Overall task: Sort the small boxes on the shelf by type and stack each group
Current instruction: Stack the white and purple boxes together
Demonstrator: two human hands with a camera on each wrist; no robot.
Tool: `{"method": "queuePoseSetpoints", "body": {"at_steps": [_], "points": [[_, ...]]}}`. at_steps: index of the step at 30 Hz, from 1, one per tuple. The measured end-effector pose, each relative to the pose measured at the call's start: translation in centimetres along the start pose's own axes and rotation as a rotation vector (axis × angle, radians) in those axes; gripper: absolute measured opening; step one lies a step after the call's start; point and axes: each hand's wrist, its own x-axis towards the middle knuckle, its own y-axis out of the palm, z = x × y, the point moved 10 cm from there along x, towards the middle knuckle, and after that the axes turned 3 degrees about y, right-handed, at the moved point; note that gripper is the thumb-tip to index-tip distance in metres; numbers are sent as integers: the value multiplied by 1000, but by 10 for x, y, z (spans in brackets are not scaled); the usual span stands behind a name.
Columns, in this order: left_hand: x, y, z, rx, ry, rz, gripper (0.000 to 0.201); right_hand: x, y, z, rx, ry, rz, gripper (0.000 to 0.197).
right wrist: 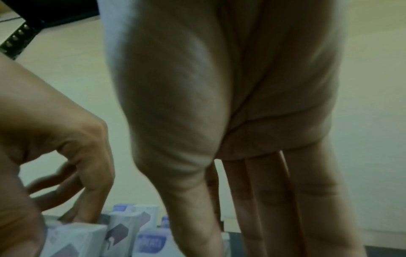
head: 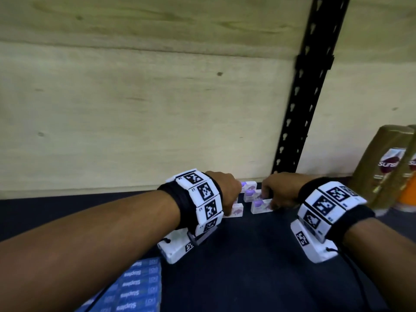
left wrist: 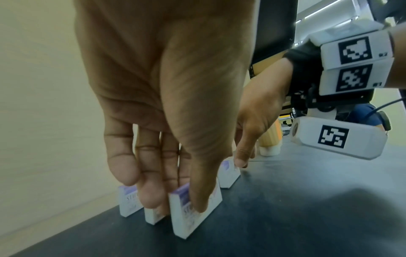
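On the dark shelf (head: 247, 255), near the back wall, stand about five small white-and-purple boxes (head: 254, 194). The left hand (left wrist: 175, 121) pinches one box (left wrist: 195, 213); the right hand (head: 281, 190) grips another box (head: 261, 206). Blue boxes (head: 132, 287) lie stacked nearer, uncountable.

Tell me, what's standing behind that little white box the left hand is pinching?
Behind the white box pinched by the left hand, two more like it stand on edge in a row toward the wooden wall. Fingers cover most of the middle one.
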Motion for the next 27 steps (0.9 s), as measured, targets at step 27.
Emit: {"method": "queuePoseSetpoints", "body": {"at_steps": [27], "points": [[-121, 40, -57, -181, 141, 112, 28, -130, 45, 39, 212, -151, 62, 20]]}}
